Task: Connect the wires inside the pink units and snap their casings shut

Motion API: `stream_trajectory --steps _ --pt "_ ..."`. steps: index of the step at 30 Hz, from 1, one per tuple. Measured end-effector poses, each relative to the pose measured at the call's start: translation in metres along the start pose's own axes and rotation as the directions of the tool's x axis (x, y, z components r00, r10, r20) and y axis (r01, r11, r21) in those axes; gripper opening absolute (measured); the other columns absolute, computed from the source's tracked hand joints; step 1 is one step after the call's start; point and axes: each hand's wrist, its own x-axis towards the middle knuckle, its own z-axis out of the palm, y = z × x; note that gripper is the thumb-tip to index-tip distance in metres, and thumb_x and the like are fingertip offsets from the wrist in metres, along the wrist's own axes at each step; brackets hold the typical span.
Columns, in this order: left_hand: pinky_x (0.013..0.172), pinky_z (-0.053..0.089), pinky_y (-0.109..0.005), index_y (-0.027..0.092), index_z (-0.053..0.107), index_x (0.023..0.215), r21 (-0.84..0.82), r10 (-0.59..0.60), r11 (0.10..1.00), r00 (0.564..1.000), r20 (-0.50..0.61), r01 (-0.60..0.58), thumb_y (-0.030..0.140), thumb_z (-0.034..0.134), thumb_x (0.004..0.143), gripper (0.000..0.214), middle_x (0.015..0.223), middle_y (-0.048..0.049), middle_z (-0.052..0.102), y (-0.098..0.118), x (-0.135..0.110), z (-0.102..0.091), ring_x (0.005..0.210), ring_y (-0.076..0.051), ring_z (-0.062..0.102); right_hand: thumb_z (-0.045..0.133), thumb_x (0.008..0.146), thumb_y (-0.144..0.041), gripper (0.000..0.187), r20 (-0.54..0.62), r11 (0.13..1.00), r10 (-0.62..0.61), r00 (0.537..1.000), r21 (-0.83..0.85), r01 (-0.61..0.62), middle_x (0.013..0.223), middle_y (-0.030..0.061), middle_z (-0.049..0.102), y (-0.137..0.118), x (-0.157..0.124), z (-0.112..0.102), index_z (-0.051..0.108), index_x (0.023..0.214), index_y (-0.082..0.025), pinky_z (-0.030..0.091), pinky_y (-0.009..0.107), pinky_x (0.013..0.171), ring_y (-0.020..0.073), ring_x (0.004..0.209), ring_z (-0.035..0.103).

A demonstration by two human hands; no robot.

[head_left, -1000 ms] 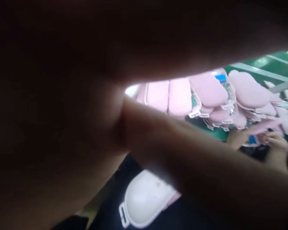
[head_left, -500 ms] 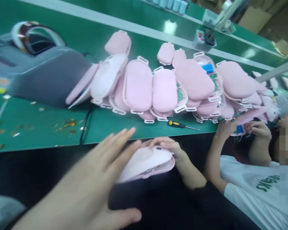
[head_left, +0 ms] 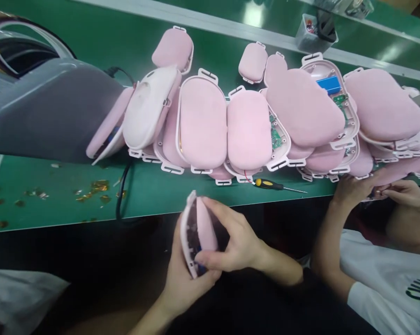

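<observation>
In front of the bench edge I hold a pink-and-white plastic casing (head_left: 206,225) on its side, its two halves gaping apart. Something blue shows inside near the bottom of the gap. My left hand (head_left: 182,281) is wrapped round the white half from the left and below. My right hand (head_left: 236,239) grips the pink half, fingertips on its upper edge and thumb at the opening. On the bench beyond lie several similar pink casings (head_left: 203,123), stacked and overlapping, some open with green circuit boards (head_left: 275,135) showing. A yellow-and-black screwdriver (head_left: 269,184) rests by the bench edge.
A grey tape dispenser (head_left: 49,107) stands at the left, with a black cable (head_left: 123,190) hanging over the edge. Scraps of gold film (head_left: 98,186) litter the green bench (head_left: 147,200). At the right, a co-worker's hands (head_left: 402,197) work close by. A clear bin (head_left: 311,35) stands behind.
My left hand, spread and off the casing before, has closed round it. The casing has turned from lying flat to standing on its side, its gap facing up toward me. The view has shifted somewhat.
</observation>
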Motion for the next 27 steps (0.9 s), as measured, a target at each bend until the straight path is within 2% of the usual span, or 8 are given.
stream_trajectory --steps 2,4,7,10,12,18,23,27 --pt "0.120 0.055 -0.061 0.021 0.059 0.147 -0.094 -0.070 0.994 0.992 -0.104 0.060 0.062 0.098 0.068 0.097 0.142 -0.0179 0.071 -0.007 -0.004 -0.006 0.137 -0.046 0.068 0.063 0.108 -0.048 0.075 -0.010 1.000 0.012 1.000 0.005 -0.012 0.160 0.0151 0.064 0.002 0.012 -0.005 0.034 0.173 -0.023 0.060 0.040 0.118 0.0256 0.139 0.070" --pt "0.126 0.049 -0.061 0.019 0.058 0.148 -0.117 -0.123 0.988 0.977 -0.174 0.103 0.066 0.095 0.070 0.098 0.141 -0.0173 0.070 -0.010 -0.003 -0.015 0.143 -0.046 0.063 0.052 0.113 -0.038 0.063 -0.013 0.996 0.057 0.998 -0.073 -0.058 0.157 0.0135 0.067 0.007 0.022 -0.007 0.036 0.171 -0.022 0.062 0.039 0.116 0.0235 0.138 0.071" --pt "0.129 0.044 -0.059 0.020 0.056 0.151 -0.040 -0.117 0.993 0.961 -0.249 0.110 0.063 0.094 0.074 0.096 0.143 -0.0160 0.068 -0.004 0.003 -0.026 0.147 -0.044 0.059 0.052 0.111 -0.027 0.050 -0.056 0.942 0.008 0.998 -0.335 -0.026 0.157 0.0122 0.066 0.011 0.033 -0.005 0.053 0.160 -0.022 0.064 0.037 0.111 0.0233 0.140 0.069" --pt "0.128 0.046 -0.057 0.023 0.055 0.153 -0.011 -0.133 0.991 0.944 -0.302 0.136 0.062 0.095 0.072 0.099 0.145 -0.0138 0.066 0.008 0.008 -0.032 0.142 -0.042 0.063 0.055 0.107 -0.018 0.034 -0.080 0.793 -0.094 0.992 -0.609 0.026 0.145 0.0109 0.072 0.011 0.039 0.003 0.072 0.136 -0.023 0.065 0.033 0.093 0.0208 0.114 0.075" --pt "0.127 0.046 -0.060 0.025 0.054 0.155 -0.033 -0.173 0.985 0.937 -0.304 0.171 0.063 0.095 0.071 0.101 0.144 -0.0132 0.067 0.015 0.009 -0.034 0.137 -0.041 0.065 0.060 0.105 -0.018 0.025 -0.055 0.729 -0.164 0.985 -0.680 0.083 0.133 0.0086 0.077 0.011 0.042 0.010 0.077 0.123 -0.023 0.061 0.034 0.085 0.0201 0.099 0.071" --pt "0.128 0.046 -0.062 0.024 0.057 0.152 -0.080 -0.252 0.968 0.919 -0.305 0.239 0.063 0.096 0.069 0.099 0.141 -0.0126 0.071 0.024 0.007 -0.033 0.135 -0.042 0.066 0.064 0.104 -0.022 0.016 0.013 0.789 -0.213 0.977 -0.588 0.180 0.108 0.0019 0.081 0.033 0.047 0.028 0.079 0.106 -0.025 0.051 0.033 0.081 0.0176 0.093 0.064" --pt "0.112 0.062 -0.046 0.023 0.066 0.141 -0.247 -0.365 0.921 0.888 -0.280 0.301 0.061 0.097 0.067 0.088 0.130 -0.0083 0.079 0.039 0.010 -0.028 0.125 -0.036 0.073 0.068 0.104 -0.029 0.034 0.136 0.785 -0.226 0.965 -0.561 0.263 0.126 0.0006 0.077 0.045 0.047 0.030 0.074 0.136 -0.037 0.051 0.035 0.087 0.0196 0.107 0.063" --pt "0.110 0.063 -0.043 0.024 0.068 0.136 -0.295 -0.375 0.909 0.886 -0.272 0.295 0.060 0.096 0.067 0.083 0.131 -0.0068 0.079 0.047 0.014 -0.025 0.129 -0.037 0.071 0.072 0.105 -0.027 0.028 0.199 0.791 -0.310 0.930 -0.489 0.369 0.131 -0.0014 0.078 0.039 0.047 0.032 0.077 0.130 -0.039 0.057 0.032 0.092 0.0180 0.108 0.065"
